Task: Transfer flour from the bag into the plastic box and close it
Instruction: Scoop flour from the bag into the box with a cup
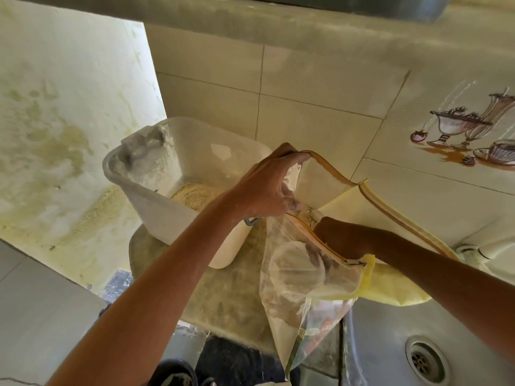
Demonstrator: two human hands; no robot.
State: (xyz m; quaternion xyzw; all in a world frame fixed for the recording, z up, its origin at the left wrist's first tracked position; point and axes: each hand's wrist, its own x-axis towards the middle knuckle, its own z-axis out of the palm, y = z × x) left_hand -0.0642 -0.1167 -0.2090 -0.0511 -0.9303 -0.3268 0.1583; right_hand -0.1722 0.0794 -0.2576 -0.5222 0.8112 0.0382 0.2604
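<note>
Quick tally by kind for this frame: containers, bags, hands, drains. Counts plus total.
Plastic box, open, flour inside: 1
Flour bag, clear with yellow trim: 1
Hands: 2 (left hand has a grip on the bag's rim; right hand reaches inside the bag)
Sink drain: 1
Total: 5

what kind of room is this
Most likely a home kitchen: a steel sink with a drain, wall tiles printed with fruit bowls and cups, and a plastic box of flour on the counter.

Box [156, 174] left of bag [301, 274]; sink [390, 330] right.
</note>
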